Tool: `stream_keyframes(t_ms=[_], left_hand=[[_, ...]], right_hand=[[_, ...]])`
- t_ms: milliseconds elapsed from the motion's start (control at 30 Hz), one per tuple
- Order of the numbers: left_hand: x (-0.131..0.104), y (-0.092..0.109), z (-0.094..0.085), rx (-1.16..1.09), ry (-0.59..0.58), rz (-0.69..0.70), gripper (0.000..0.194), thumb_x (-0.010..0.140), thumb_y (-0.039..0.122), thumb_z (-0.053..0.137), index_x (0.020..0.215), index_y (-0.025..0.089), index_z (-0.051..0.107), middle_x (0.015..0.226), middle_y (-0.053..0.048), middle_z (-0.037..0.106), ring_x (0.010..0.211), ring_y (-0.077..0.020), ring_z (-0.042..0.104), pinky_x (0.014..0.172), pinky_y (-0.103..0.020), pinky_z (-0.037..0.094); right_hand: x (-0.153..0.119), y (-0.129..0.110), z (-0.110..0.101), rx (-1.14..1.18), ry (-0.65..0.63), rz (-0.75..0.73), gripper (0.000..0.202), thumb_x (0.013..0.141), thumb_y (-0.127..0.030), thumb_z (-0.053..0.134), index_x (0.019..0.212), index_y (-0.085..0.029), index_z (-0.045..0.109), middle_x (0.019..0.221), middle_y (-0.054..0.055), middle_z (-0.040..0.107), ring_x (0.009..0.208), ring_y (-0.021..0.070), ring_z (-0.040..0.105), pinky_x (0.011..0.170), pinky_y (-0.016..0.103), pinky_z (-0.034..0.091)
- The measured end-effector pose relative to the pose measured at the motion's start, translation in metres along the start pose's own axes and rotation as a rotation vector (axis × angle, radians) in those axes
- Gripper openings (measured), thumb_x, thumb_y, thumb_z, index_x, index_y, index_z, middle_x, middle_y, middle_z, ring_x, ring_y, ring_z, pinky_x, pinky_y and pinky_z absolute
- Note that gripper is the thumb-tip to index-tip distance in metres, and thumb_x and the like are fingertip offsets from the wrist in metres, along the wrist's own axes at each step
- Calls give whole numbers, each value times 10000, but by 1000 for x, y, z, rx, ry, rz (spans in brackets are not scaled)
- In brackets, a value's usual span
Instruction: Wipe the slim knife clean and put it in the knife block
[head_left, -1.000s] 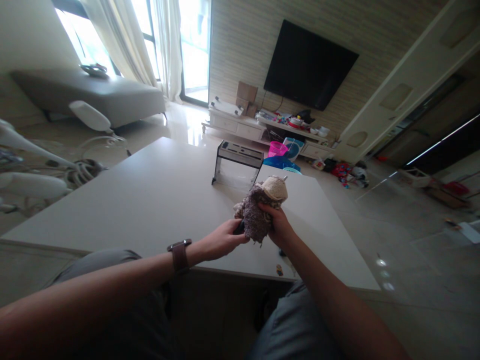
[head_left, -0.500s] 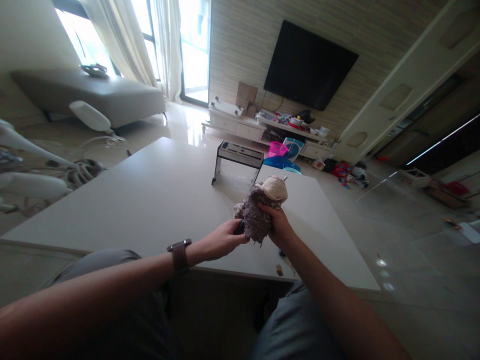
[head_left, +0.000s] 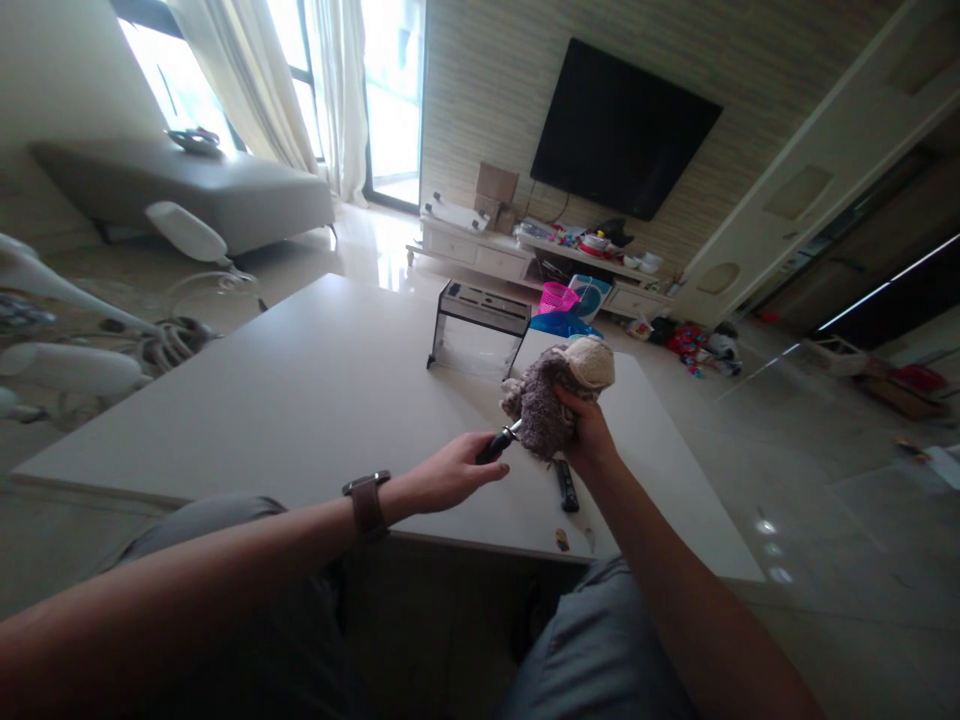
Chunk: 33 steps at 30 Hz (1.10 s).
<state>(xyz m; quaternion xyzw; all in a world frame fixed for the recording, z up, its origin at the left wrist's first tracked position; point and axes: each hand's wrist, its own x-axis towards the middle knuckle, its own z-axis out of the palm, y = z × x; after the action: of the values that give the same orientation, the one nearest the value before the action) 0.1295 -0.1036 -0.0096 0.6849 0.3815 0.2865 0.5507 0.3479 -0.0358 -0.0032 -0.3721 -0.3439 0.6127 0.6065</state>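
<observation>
My left hand (head_left: 461, 472) is closed on the black handle of a metal-shafted tool (head_left: 496, 445), whose shaft runs into or behind a bunched cloth. That cloth (head_left: 546, 408), brown and cream and fluffy, is gripped by my right hand (head_left: 589, 432) above the table. A black-handled item (head_left: 567, 487) lies on the white table (head_left: 300, 390) just below my right hand. Near the front edge is a small yellow and dark object (head_left: 562, 540). Behind the cloth stands a clear box with a dark frame and slotted top (head_left: 480, 330).
Beyond the table are a pink basket (head_left: 557, 297), a blue item (head_left: 562, 325) and a low white cabinet (head_left: 502, 255) with things on it. A wall screen (head_left: 622, 130) hangs above. White chairs (head_left: 75, 368) and a grey bench (head_left: 217, 200) stand at the left.
My right hand has moved the cloth right and slightly up. The tool's handle and part of its shaft now show between my left hand and the cloth. The black-handled item is more exposed.
</observation>
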Motion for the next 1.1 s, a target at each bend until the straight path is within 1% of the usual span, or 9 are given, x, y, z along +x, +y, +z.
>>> stream_keyframes(t_ms=[133, 200, 300, 400, 533, 633, 733, 933, 1100], left_hand=[[-1, 0, 0, 43, -13, -9, 299, 876, 472, 610, 825, 189, 526, 711, 46, 432, 641, -125, 372, 577, -268, 273], [-1, -1, 0, 69, -16, -15, 307, 883, 481, 601, 824, 187, 532, 715, 45, 420, 650, -128, 369, 583, -275, 270], [-1, -2, -1, 108, -11, -14, 308, 896, 481, 587, 827, 183, 547, 715, 41, 419, 660, -133, 364, 593, -284, 275], [-1, -4, -2, 123, 28, -5, 305, 904, 469, 575, 805, 181, 547, 715, 31, 449, 662, -133, 377, 595, -281, 286], [-1, -7, 0, -19, 45, -20, 292, 890, 458, 589, 792, 192, 519, 676, 44, 458, 588, -107, 379, 530, -248, 280], [0, -7, 3, -185, 27, -53, 277, 845, 457, 622, 819, 198, 525, 585, 78, 430, 493, -85, 352, 458, -221, 260], [0, -6, 6, -285, 13, -103, 261, 783, 430, 656, 821, 202, 536, 487, 109, 396, 405, -73, 318, 396, -209, 247], [0, -2, 6, -336, -13, -113, 302, 755, 448, 708, 824, 192, 564, 441, 114, 406, 364, -67, 329, 355, -189, 255], [3, -5, 4, -383, -28, -115, 297, 744, 416, 729, 804, 195, 539, 451, 113, 415, 371, -57, 333, 369, -180, 257]], right_hand=[[13, -15, -16, 54, 65, -72, 355, 728, -199, 851, 1068, -186, 749, 978, 50, 827, 897, 255, 800, 988, 512, 648], [17, -21, -21, 87, 59, -100, 309, 771, -221, 818, 1071, -195, 749, 1005, 53, 827, 949, 258, 799, 1035, 525, 627], [18, -27, -23, 130, 35, -116, 273, 817, -280, 778, 1077, -201, 748, 1041, 59, 825, 1007, 263, 796, 1076, 540, 603], [16, -25, -21, 133, 38, -118, 273, 826, -314, 779, 1075, -210, 747, 1047, 49, 825, 1047, 261, 791, 1095, 533, 591], [4, -10, -10, 76, 7, -36, 335, 743, -310, 860, 1043, -215, 746, 1018, 33, 827, 1022, 265, 793, 1071, 508, 607], [-11, 6, 6, 21, -75, 54, 426, 638, -270, 923, 1023, -211, 750, 1026, 35, 830, 999, 275, 794, 1029, 480, 627], [-24, 21, 20, -21, -137, 112, 450, 583, -250, 946, 990, -198, 758, 1012, 48, 831, 994, 283, 792, 986, 452, 639], [-28, 33, 26, -57, -44, 69, 463, 543, -220, 947, 968, -190, 766, 915, 33, 830, 862, 268, 793, 893, 432, 657], [-22, 29, 24, -32, -2, 9, 467, 555, -206, 948, 983, -189, 762, 926, 37, 831, 907, 278, 793, 929, 458, 656]])
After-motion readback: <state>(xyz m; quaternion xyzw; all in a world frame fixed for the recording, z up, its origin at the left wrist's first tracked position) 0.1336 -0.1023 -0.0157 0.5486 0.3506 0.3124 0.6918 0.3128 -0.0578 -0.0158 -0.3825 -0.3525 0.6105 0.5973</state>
